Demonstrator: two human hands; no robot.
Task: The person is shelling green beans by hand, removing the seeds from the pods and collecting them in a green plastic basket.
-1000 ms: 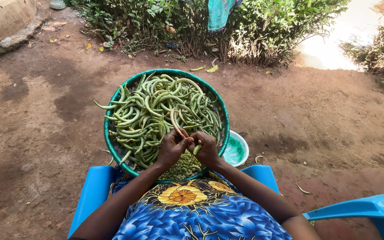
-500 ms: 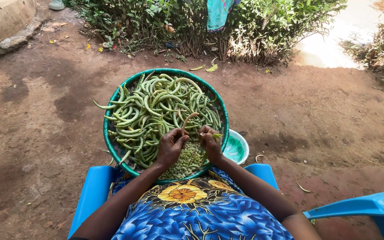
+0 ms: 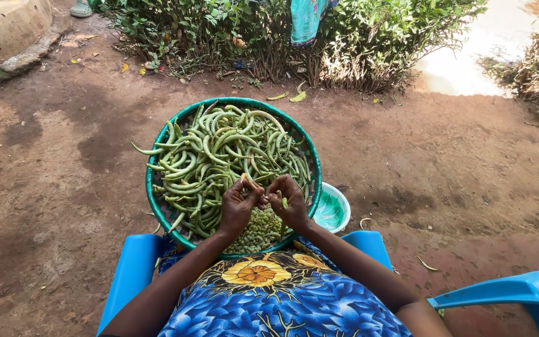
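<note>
A round green woven basket [image 3: 157, 206] rests on my lap, filled with long green bean pods [image 3: 219, 150]. A heap of shelled pale green beans [image 3: 258, 229] lies at its near side. My left hand [image 3: 238, 206] and my right hand [image 3: 289, 201] meet over that heap, fingertips together on one bean pod [image 3: 252, 185] held between them. A small green bit shows by my right thumb.
A small teal bowl [image 3: 334, 212] sits on the ground to the right of the basket. I sit on a blue plastic chair [image 3: 129, 274]; another blue chair [image 3: 519, 290] stands at right. Bare reddish soil surrounds me, with shrubs [image 3: 294, 37] ahead and a concrete step [image 3: 7, 31] far left.
My hands drew apart over the shelled beans half a second ago and have now come back together on a pod. The basket has not moved.
</note>
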